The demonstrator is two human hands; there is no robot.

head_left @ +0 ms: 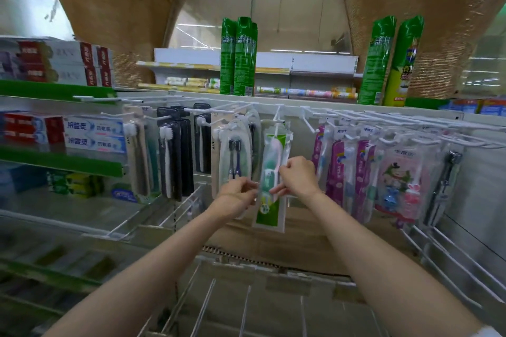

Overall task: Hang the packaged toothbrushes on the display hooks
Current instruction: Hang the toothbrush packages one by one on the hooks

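Note:
A green-and-white packaged toothbrush [269, 161] hangs upright in the middle of the display, its top at a white display hook [276, 115]. My left hand [241, 195] pinches its left edge low down. My right hand [297, 176] pinches its right edge slightly higher. Other packaged toothbrushes hang on hooks to both sides: black and beige packs [172, 156] on the left, a clear pack with dark brushes [235, 156] just left of my hands, purple and pink packs [364, 172] on the right.
Several bare white hooks [312, 117] stick out to the right of the held pack. Toothpaste boxes [93, 133] fill the shelves at left. Tall green spray cans [238, 57] stand on top. A wire basket [246, 306] and brown cardboard [295, 243] lie below my arms.

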